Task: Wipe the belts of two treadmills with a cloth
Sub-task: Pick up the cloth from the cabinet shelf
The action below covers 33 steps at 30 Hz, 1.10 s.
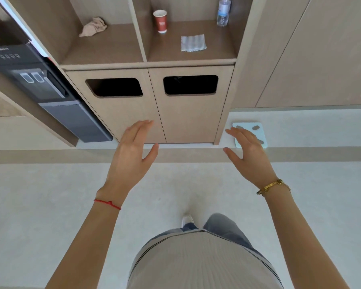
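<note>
I judge I am at the very start: no treadmill is in view, so the step in hand is fetching a cloth before any belt gets wiped. Two candidates lie on the shelf (104, 53) ahead of me. A folded, pale grey cloth (193, 43) lies flat in the right compartment, near its front edge, between the red paper cup (161, 21) and the water bottle (223, 12) at the back. A crumpled beige rag (93, 27) sits toward the back of the left compartment. My left hand (131, 152) is raised in front of the cabinet doors below the shelf, fingers together and extended, thumb spread, palm turned inward, holding nothing. My right hand (248, 151) mirrors it, fingers loosely spread and empty, hovering over the floor scale (258, 127) by the cabinet's right corner. Both wrists are level and both arms reach forward, well short of the shelf. The next move, as I see it, calls for stepping closer and lifting one hand up to the right compartment to pinch the folded cloth at its near edge, without knocking the cup.
</note>
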{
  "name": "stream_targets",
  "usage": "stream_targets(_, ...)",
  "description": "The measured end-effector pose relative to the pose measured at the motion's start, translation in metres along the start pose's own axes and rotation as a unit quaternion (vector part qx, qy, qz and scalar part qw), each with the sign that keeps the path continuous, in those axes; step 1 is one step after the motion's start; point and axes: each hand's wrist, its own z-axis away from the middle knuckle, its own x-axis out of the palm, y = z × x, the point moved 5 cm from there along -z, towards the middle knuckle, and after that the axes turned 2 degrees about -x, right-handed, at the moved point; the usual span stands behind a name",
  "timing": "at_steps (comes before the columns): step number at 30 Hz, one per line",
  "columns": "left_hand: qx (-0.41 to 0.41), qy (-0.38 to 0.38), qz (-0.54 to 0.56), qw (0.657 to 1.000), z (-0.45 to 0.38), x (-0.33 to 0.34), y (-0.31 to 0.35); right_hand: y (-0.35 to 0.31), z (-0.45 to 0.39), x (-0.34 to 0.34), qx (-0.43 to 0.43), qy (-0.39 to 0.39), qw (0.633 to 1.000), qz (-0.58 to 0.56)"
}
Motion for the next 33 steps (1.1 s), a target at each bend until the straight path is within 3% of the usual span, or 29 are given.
stream_targets(14, -0.025, -0.017, 0.009, 1.000, -0.152, 0.029, -0.075, 0.024, -0.180, 0.058, 0.000, -0.036, 0.999, 0.006)
stream_targets(25, -0.010, 0.025, -0.005, 1.000, -0.351, 0.046, -0.100, 0.046, -0.403, 0.034, -0.054, -0.007, 0.999, -0.002)
stream_targets(33, 0.006, 0.014, -0.002, 1.000, -0.448, 0.074, -0.120, 0.071, -0.491, 0.043, -0.032, -0.025, 0.999, 0.008)
